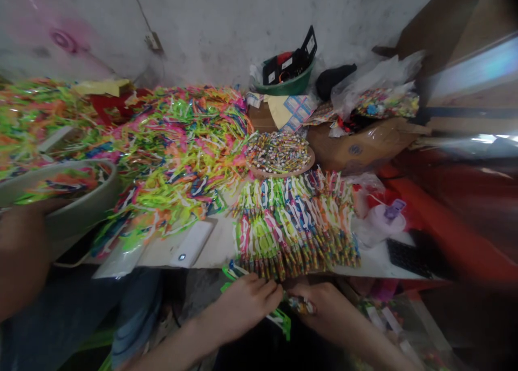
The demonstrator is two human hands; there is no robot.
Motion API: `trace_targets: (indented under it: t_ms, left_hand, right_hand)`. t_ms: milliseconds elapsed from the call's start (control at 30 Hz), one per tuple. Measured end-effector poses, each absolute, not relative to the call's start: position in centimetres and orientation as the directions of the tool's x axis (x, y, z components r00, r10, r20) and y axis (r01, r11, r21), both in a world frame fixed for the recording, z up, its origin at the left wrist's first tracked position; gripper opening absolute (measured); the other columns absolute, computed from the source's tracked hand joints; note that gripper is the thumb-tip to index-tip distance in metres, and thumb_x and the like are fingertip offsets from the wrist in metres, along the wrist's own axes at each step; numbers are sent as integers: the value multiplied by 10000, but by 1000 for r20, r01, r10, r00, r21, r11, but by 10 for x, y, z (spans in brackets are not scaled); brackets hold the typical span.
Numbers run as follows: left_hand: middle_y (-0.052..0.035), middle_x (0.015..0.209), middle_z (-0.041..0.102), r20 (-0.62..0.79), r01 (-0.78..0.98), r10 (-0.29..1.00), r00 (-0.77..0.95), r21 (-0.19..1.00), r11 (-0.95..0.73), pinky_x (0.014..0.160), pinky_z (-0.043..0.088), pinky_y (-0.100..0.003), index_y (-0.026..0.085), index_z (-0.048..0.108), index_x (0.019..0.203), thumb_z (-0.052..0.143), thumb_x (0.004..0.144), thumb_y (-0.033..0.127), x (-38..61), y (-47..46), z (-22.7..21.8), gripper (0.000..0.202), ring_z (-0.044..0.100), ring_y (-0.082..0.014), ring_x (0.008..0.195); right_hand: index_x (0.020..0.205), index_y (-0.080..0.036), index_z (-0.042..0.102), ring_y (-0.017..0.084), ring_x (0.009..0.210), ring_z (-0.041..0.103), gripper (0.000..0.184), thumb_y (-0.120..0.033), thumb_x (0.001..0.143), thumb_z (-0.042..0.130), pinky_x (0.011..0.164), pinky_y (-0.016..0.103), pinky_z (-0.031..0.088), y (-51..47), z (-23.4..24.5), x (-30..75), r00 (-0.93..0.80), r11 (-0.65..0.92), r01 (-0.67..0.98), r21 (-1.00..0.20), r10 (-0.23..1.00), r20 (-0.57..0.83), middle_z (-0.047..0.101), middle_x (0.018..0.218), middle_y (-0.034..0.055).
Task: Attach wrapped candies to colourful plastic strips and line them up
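My left hand (254,294) is closed around thin green and white plastic pieces (284,323), whose ends stick out on both sides of the fist. Close beside it, my right hand (326,305) is closed on a bundle of small patterned tubes (300,304). Both hands are held just in front of the table edge, with the fingertips nearly meeting. Right behind them lie rows of finished-looking sticks (283,241), each with a patterned tube end and a coloured plastic end. A round basket of loose patterned tubes (279,152) stands beyond the rows.
A big heap of bright plastic pieces (182,144) covers the table's left. A co-worker's arm (24,252) reaches to a pale basin (87,201). A white phone-like box (192,243), a lidded cup (386,218), a cardboard box (356,147) and a green tub (289,83) stand around.
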State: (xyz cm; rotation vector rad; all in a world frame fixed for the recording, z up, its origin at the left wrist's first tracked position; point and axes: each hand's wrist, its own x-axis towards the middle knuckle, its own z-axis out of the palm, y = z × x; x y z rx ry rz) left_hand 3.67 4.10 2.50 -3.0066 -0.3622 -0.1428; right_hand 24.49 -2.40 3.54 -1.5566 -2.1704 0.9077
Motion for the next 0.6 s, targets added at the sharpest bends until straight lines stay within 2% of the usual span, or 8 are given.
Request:
trace_targets:
  t_ms: [133, 267, 333, 400, 467, 500, 567, 600]
  left_hand:
    - [-46, 886, 655, 88, 227, 221, 971, -72, -971, 616, 447, -299, 141, 530, 1068, 517, 866, 145, 37, 44, 25, 203, 609, -176, 739]
    - [-45, 877, 658, 98, 221, 213, 972, -78, -972, 611, 453, -289, 151, 532, 1069, 521, 867, 150, 41, 43, 25, 202, 615, -172, 726]
    - [-56, 947, 669, 95, 228, 221, 971, -64, -972, 634, 469, -282, 155, 531, 1069, 512, 865, 132, 42, 43, 27, 206, 631, -180, 770]
    - [-71, 1097, 647, 102, 265, 264, 959, 1, -964, 701, 492, -288, 169, 497, 1144, 490, 858, 101, 40, 43, 31, 294, 638, -190, 857]
    - [-74, 1241, 579, 149, 331, 356, 922, 172, -928, 792, 501, -309, 213, 422, 1251, 467, 848, 98, 37, 42, 30, 421, 624, -200, 960]
    - [-69, 1264, 563, 179, 376, 443, 878, 313, -872, 825, 498, -314, 239, 405, 1266, 457, 848, 115, 36, 39, 27, 439, 615, -198, 991]
    - [-59, 1175, 609, 157, 432, 688, 709, 674, -599, 751, 522, -287, 252, 449, 1190, 441, 862, 222, 37, 31, 12, 330, 644, -170, 871]
    - [-47, 1031, 653, 61, 420, 814, 577, 833, -360, 654, 521, -252, 236, 492, 1084, 434, 869, 304, 40, 24, -1, 233, 641, -142, 724]
  right_hand:
    - [853, -228, 641, 139, 734, 636, 272, -64, 707, 479, 666, 195, 425, -25, 31, 244, -360, 213, 704, -678, 929, -82, 702, 822, -7]
    - [802, -193, 648, 144, 730, 618, 137, -141, 727, 545, 665, 207, 424, -21, 25, 239, -294, 76, 605, -793, 946, -134, 697, 802, -5]
    - [733, -167, 640, 139, 697, 596, 57, -184, 713, 590, 636, 202, 421, -18, 21, 237, -262, -27, 523, -852, 946, -190, 680, 737, -12]
    - [718, -154, 640, 139, 687, 582, 69, -216, 703, 614, 625, 204, 424, -17, 18, 239, -241, -94, 470, -878, 943, -230, 669, 716, -16]
    - [757, -158, 657, 154, 719, 592, 113, -253, 705, 621, 653, 222, 438, -16, 16, 247, -191, -120, 473, -873, 953, -235, 681, 749, -8]
    - [770, -163, 662, 164, 729, 599, 139, -281, 715, 614, 663, 235, 444, -15, 16, 254, -143, -126, 489, -863, 965, -221, 687, 755, -1]
    - [771, -165, 658, 181, 701, 609, 216, -365, 741, 582, 648, 258, 451, -11, 16, 275, 17, -150, 544, -825, 986, -167, 687, 724, 19]
    - [768, -165, 651, 189, 662, 609, 266, -415, 748, 561, 622, 270, 451, -8, 15, 289, 129, -180, 580, -795, 983, -129, 682, 692, 30]
